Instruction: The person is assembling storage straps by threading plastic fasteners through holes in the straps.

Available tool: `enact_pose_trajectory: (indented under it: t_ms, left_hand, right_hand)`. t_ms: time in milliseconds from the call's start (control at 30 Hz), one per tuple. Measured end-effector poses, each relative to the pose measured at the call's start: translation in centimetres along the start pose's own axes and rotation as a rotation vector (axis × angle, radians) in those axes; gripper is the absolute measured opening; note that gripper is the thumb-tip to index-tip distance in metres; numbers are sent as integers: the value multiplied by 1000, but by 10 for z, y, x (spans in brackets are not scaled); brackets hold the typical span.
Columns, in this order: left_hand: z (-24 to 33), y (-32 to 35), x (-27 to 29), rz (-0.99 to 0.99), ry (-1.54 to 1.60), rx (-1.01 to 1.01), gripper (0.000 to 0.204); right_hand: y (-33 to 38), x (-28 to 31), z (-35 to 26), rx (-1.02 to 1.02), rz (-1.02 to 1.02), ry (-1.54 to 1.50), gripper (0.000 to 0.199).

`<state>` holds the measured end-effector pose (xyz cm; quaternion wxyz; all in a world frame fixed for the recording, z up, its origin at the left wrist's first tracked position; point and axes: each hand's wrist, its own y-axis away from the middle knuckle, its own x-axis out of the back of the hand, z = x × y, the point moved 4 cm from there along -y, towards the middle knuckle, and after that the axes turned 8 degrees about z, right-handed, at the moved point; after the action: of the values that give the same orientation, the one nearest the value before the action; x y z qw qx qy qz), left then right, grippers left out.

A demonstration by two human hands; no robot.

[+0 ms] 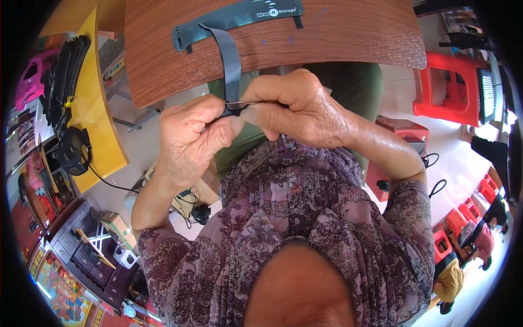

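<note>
A grey webbing strap (231, 61) runs from a long dark card (204, 34) with white print, which lies on the brown table, down over the table's near edge. At its lower end sits a thin metal buckle (235, 105), held between my two hands in front of my lap. My left hand (188, 131) is closed, thumb and fingers pinching the strap end at the buckle's left side. From the right, my right hand (297, 106) pinches the buckle and strap between thumb and forefinger. The fingers hide part of the strap end.
The brown wooden table (348, 41) spans the front. A yellow table (90, 103) at left bears a stack of black straps (66, 73) and a black corded object (73, 150). A red plastic stool (444, 90) stands at right; other people sit farther back on that side.
</note>
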<state>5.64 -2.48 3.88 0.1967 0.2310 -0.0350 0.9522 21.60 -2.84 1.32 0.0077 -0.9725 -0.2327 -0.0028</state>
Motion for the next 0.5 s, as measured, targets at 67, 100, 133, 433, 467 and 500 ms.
enact_pose_trajectory:
  t_ms: [67, 100, 133, 433, 467, 500]
  left_hand:
    - [8, -2, 0, 10, 132, 197, 27]
    - [8, -1, 1, 13, 129, 196, 27]
    - [12, -2, 3, 36, 84, 89, 27]
    - [34, 1, -1, 65, -164, -392, 31]
    - [33, 2, 0, 14, -122, -380, 32]
    - [32, 3, 1, -37, -82, -363, 33]
  right_hand:
    - [2, 2, -5, 138, 69, -2, 14]
    - [1, 0, -6, 142, 67, -2, 14]
    - [1, 1, -10, 229, 91, 18, 16]
    - [7, -1, -20, 436, 80, 201, 21]
    - [8, -2, -19, 433, 71, 134, 19]
    - [9, -3, -21, 427, 59, 63, 17]
